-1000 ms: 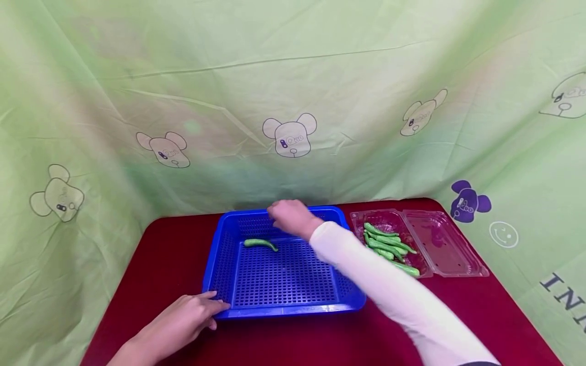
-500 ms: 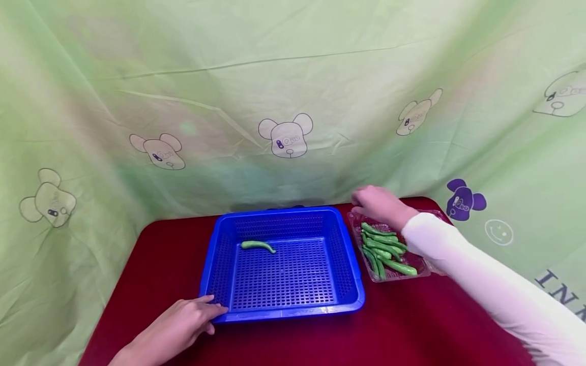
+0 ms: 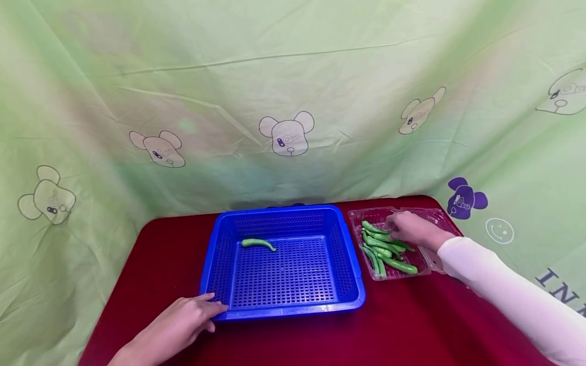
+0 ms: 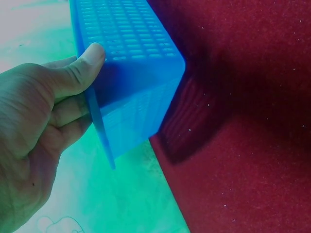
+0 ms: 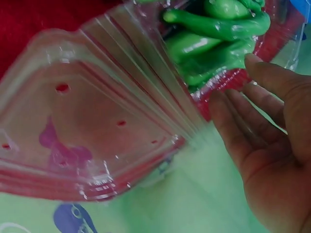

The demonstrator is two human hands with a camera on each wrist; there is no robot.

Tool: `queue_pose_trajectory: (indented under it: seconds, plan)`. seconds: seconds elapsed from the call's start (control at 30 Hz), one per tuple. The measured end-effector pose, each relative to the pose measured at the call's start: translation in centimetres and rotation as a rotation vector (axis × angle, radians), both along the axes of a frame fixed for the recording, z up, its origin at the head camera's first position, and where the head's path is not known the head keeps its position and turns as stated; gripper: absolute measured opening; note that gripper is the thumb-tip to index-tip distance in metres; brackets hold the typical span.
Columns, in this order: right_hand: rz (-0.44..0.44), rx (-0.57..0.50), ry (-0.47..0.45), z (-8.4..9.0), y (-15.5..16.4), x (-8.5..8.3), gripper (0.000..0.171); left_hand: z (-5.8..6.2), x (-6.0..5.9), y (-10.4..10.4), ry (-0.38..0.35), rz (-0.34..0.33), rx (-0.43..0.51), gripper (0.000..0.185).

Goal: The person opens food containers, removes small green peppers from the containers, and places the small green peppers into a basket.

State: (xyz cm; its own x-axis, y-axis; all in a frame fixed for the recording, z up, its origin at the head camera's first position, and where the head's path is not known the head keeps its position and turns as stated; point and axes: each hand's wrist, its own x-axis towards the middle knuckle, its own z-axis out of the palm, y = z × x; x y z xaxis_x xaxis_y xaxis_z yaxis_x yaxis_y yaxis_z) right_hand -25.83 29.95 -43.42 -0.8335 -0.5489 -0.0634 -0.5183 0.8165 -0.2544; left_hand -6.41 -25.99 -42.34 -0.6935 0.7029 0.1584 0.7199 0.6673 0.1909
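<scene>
My left hand [image 3: 183, 320] holds the near left corner of a blue perforated plastic basket [image 3: 293, 309]. In the left wrist view the thumb [image 4: 87, 65] lies on one side of the rim and the fingers on the other. One green pepper [image 3: 258, 244] lies on the basket floor towards the back left. To the right, several green peppers [image 5: 228, 26] lie in a clear plastic clamshell box [image 3: 354, 218]. My right hand [image 3: 415, 229] is over that box at the heap's edge, fingers apart and slightly bent; the right wrist view shows nothing gripped.
The box's clear lid [image 5: 97, 116] is folded back to the right, with small holes in it. A dark red cloth [image 3: 169, 264] covers the table. Green curtain [image 3: 220, 173] printed with bear heads hangs behind and at both sides.
My right hand has gone from above the back of the basket rightwards to the clear box, then down to the peppers. The left hand has stayed on the basket corner.
</scene>
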Motion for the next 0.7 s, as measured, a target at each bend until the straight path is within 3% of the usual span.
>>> queue_pose_trajectory:
  seconds: [0.2, 0.47, 0.7]
  plan:
    - [-0.007, -0.015, -0.003, -1.3, 0.1, 0.2, 0.014, 0.0, 0.0, 0.0, -0.011, 0.009, -0.009, 0.033]
    - [0.000, 0.028, 0.048, -2.6, -0.3, 0.4, 0.025, 0.1, 0.0, 0.1, 0.016, 0.000, -0.001, 0.032]
    - [0.035, 0.036, 0.091, -2.8, -0.6, 0.1, 0.008, 0.2, 0.0, 0.1, 0.011, 0.005, 0.002, 0.034]
